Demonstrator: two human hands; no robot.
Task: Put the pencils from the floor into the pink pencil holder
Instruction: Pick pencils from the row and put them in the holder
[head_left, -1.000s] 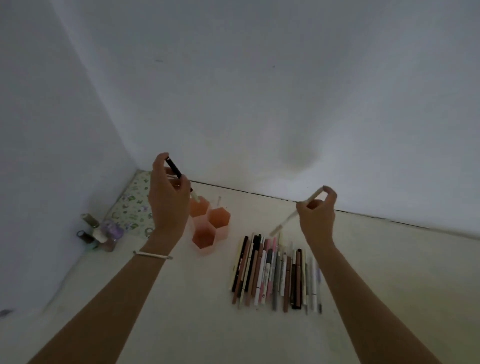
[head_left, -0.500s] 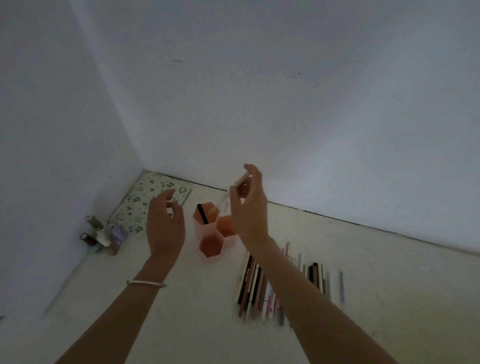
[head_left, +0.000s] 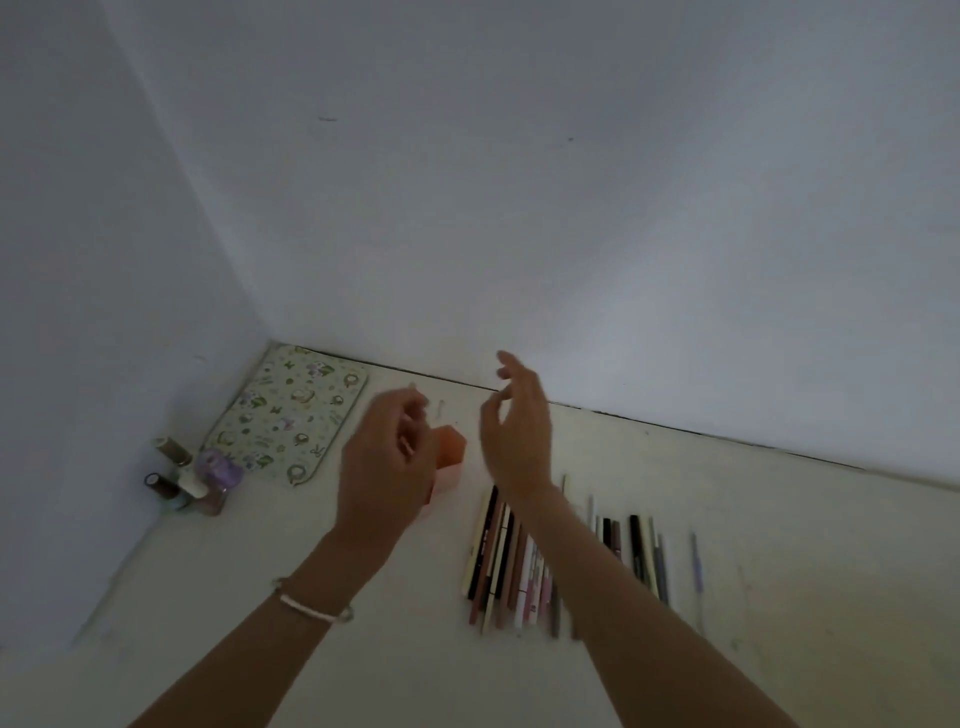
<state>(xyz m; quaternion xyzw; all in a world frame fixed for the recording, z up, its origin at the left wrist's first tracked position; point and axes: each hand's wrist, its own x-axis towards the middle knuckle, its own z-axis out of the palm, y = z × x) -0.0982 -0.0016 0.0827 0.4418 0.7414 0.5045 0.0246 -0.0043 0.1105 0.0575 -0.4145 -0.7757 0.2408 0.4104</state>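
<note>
The pink pencil holder (head_left: 451, 453) stands on the floor, mostly hidden behind my left hand (head_left: 387, 462). A white pencil (head_left: 440, 408) sticks up out of it. My left hand hovers in front of the holder, its fingers loosely curled with nothing seen in them. Just right of the holder my right hand (head_left: 514, 431) is raised, fingers spread and empty. Several pencils (head_left: 511, 561) lie side by side on the floor under my right forearm, and more (head_left: 641, 551) lie to its right.
A flower-patterned pouch (head_left: 291, 415) lies in the corner by the walls. Several small bottles (head_left: 189, 480) stand against the left wall. A lone thin pencil (head_left: 696, 566) lies at the far right of the row.
My right hand has let go of the white pencil, which now stands in the holder, and has opened. My left hand has moved right, in front of the holder.
</note>
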